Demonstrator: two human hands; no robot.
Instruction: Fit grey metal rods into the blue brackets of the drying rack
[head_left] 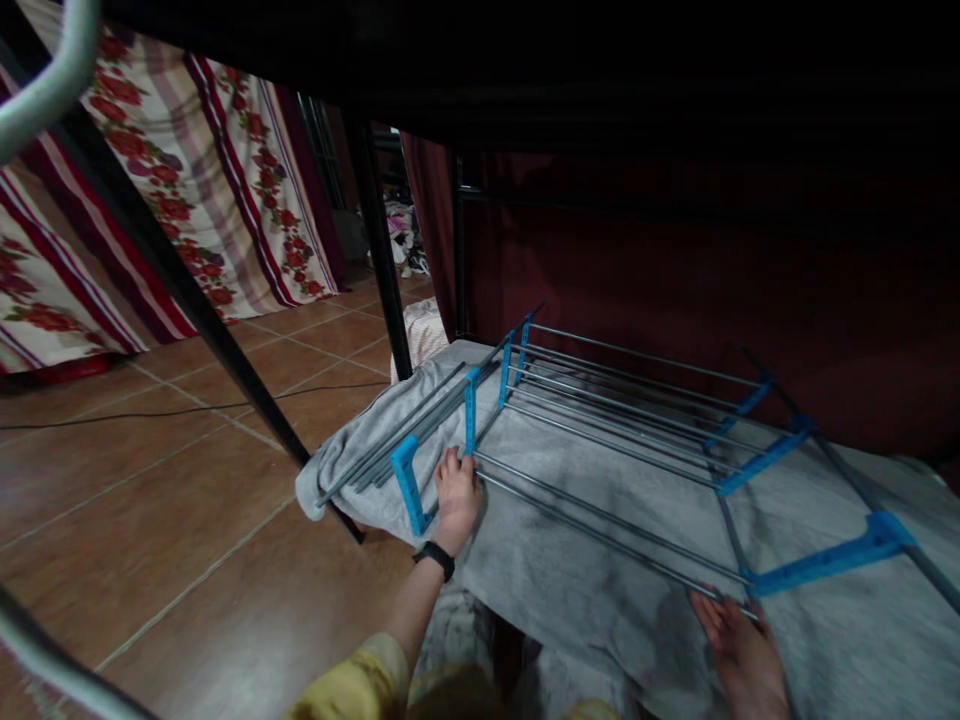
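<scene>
A rack frame of grey metal rods and blue plastic brackets lies on a grey blanket (540,560). My left hand (456,495), with a black band at the wrist, is closed round the left end of the front metal rod (600,535), beside a blue bracket (470,410). My right hand (739,640) grips the same rod near its right end, just below a long blue bracket (829,558). Behind this rod runs a second one (615,515), close and nearly parallel. Farther back, several rods span between more blue brackets. The fingertips are partly hidden.
Loose grey rods (420,430) lie in a bundle on the blanket's left, near another blue bracket (409,485). Black bed posts (382,250) and a dark upper bunk (525,70) enclose the space. A dark red curtain (637,270) hangs behind; a cable (187,410) crosses the tiled floor.
</scene>
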